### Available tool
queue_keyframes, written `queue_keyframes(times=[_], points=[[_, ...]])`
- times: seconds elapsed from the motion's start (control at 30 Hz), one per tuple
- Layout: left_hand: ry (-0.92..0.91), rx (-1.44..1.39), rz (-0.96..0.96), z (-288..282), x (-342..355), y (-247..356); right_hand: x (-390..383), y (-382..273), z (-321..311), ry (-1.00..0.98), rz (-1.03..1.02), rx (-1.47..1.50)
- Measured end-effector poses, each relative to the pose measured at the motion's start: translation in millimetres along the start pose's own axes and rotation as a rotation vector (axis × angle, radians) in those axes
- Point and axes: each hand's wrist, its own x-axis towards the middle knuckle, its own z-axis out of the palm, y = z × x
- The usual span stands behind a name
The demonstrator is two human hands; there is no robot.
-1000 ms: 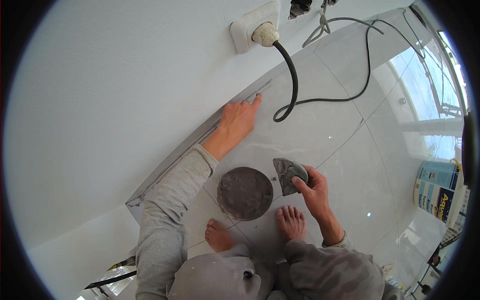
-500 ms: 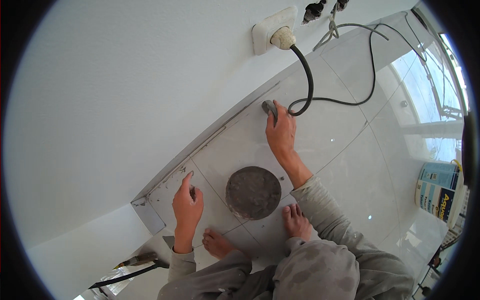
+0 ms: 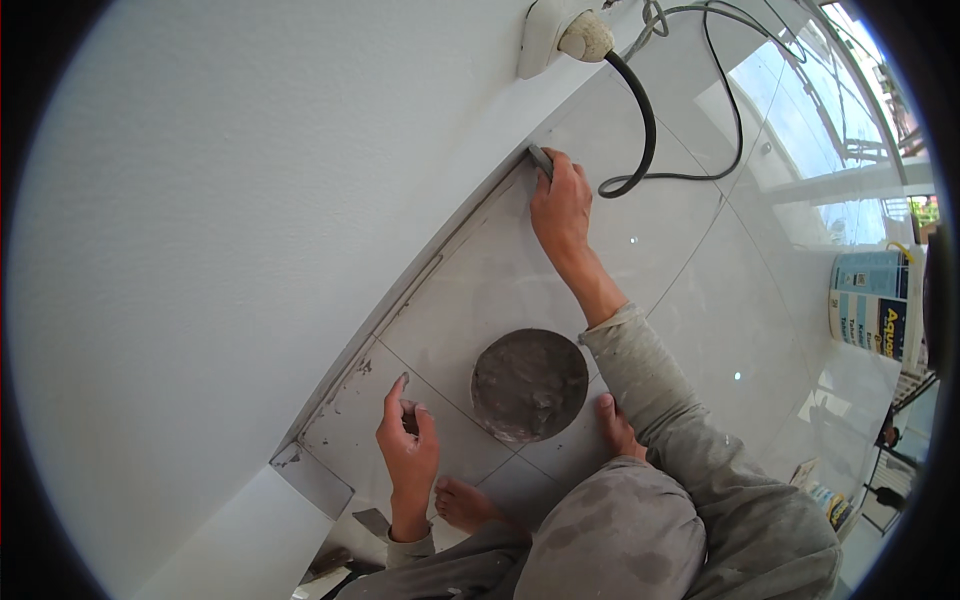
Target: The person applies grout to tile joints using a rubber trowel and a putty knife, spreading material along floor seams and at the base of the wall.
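1. Grey scraper (image 3: 541,160) gripped in the right hand (image 3: 563,205), between thumb and bent fingers, at the foot of the wall (image 3: 300,200)
2. Left hand (image 3: 408,450) nearer the body, half curled, forefinger out with a grey-smudged tip, seemingly holding nothing
3. Bowl (image 3: 512,438) of grey paste (image 3: 530,385) just right of the left hand
4. Black cable (image 3: 652,125) beside the right hand
5. Bucket (image 3: 868,300) well right of both hands, its light-blue, white and dark-blue label carrying large yellow lettering

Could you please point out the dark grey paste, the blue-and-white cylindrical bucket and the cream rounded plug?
Dark grey paste (image 3: 530,384): head view, surface middle.
Blue-and-white cylindrical bucket (image 3: 868,304): head view, side wall.
Cream rounded plug (image 3: 586,38): head view, main body.
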Motion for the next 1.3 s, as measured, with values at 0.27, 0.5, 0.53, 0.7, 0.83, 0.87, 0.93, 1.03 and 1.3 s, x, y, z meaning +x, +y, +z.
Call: queue_keyframes(times=[0.27,0.5,0.53,0.7,0.83,0.87,0.93,1.03,1.3], points=[[0.037,-0.039,-0.027,-16.3,6.7,-25.0,-88.1,-51.3,21.6,-0.085,-0.141,0.107],[0.144,-0.052,-0.068,-34.1,0.6,-32.2,-141.6,-88.8,22.9,-0.283,-0.185,0.124],[0.149,-0.051,-0.068,-36.7,-1.3,-33.9,-150.3,-93.5,25.2,-0.284,-0.189,0.129],[0.209,-0.040,-0.098,-47.9,-10.8,-42.0,-158.7,-105.1,23.6,-0.367,-0.233,0.198],[0.239,-0.001,-0.082,-58.1,-13.8,-49.9,-105.8,-89.4,-9.1,-0.221,0.031,0.212],[0.246,-0.031,-0.089,-57.3,-13.7,-43.6,-82.4,-74.5,-16.3,-0.158,0.164,0.248],[0.249,-0.065,-0.097,-56.6,-16.7,-38.6,-33.7,-44.1,-25.5,-0.034,0.294,0.235],[0.218,-0.026,-0.086,-53.7,-15.4,-41.1,20.4,-2.4,-15.9,0.050,0.226,0.027],[0.183,-0.039,-0.079,-49.9,-12.8,-36.3,-27.8,-33.2,14.0,0.032,0.270,0.077]])
